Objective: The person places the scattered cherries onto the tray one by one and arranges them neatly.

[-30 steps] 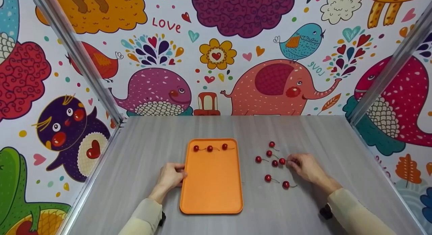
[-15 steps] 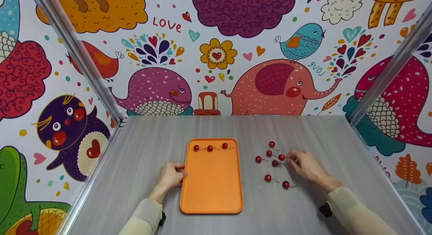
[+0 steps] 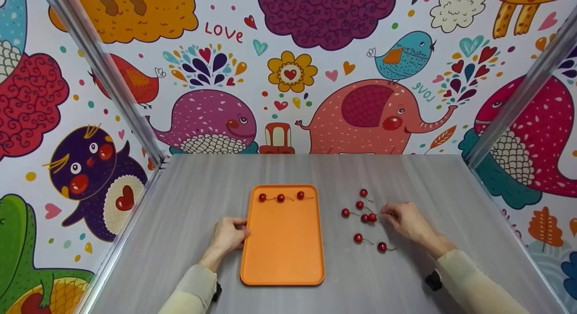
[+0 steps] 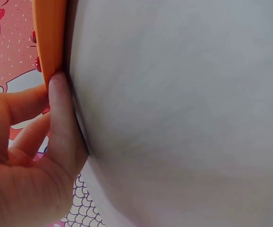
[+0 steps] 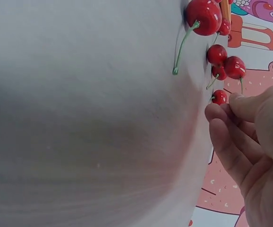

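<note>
In the head view an orange tray (image 3: pixel 282 242) lies on the table, with three red cherries in a row along its far end, the middle one being a cherry (image 3: pixel 281 198). My left hand (image 3: pixel 227 235) holds the tray's left rim, thumb and fingers against the edge (image 4: pixel 51 38). To the right of the tray, my right hand (image 3: pixel 410 221) pinches the green stem of a cherry (image 5: pixel 234 67) between thumb and fingers. That cherry hangs at its stem's end, overlapping another cherry (image 3: pixel 364 218) in the head view.
Several other stemmed cherries lie loosely on the grey table (image 3: pixel 419 179) between the tray and my right hand, the nearest to me being a cherry (image 3: pixel 382 247). A wall (image 3: pixel 288 30) with cartoon animals stands behind, and metal posts (image 3: pixel 518 88) rise at both sides.
The cherry pinched by my right hand has shifted slightly up, then down and left, onto the neighbouring cherry in the head view. My left hand and the tray have stayed in place.
</note>
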A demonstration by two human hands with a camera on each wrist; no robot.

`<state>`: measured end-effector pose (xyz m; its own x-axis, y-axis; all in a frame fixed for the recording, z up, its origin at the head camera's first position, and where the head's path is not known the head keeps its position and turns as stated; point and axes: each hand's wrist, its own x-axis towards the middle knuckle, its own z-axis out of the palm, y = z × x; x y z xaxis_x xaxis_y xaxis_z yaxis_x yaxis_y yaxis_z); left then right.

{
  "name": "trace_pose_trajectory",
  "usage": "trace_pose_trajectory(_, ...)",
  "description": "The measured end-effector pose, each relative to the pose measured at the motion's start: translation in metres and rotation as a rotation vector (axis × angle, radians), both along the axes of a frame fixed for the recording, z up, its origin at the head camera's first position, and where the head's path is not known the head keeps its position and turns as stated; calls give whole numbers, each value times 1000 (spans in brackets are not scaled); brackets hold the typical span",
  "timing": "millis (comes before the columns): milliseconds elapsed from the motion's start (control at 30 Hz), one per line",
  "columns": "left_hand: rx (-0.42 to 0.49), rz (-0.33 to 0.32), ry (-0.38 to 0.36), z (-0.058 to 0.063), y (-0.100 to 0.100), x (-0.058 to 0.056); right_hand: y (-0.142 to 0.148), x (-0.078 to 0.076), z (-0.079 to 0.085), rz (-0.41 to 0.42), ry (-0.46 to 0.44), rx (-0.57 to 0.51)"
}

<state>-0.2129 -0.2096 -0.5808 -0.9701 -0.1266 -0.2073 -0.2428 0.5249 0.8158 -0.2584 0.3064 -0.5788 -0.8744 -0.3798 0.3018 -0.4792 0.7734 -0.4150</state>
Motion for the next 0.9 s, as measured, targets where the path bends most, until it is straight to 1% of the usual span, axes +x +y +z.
trace_pose_trajectory(133,-6,-3,4,0,-1,0,-2,0,1,-17,-23,-34)
trace_pose_trajectory(300,-7,-2,3,-1,-1,0,-6,0,4,-57,-90,-121)
trace_pose_trajectory(500,15,-4,-11,-2,-1,0,-13,-1,11,-86,-246,-285)
trace_pose_trajectory(633,19,-3,-9,-1,-1,0,-19,-1,15,-86,-313,-379)
trace_pose_trajectory(800,20,3,-5,-1,0,0,-31,-2,19,-72,-367,-447)
trace_pose_trajectory(900,24,4,-8,-1,0,0,-40,-4,21,-45,-399,-484)
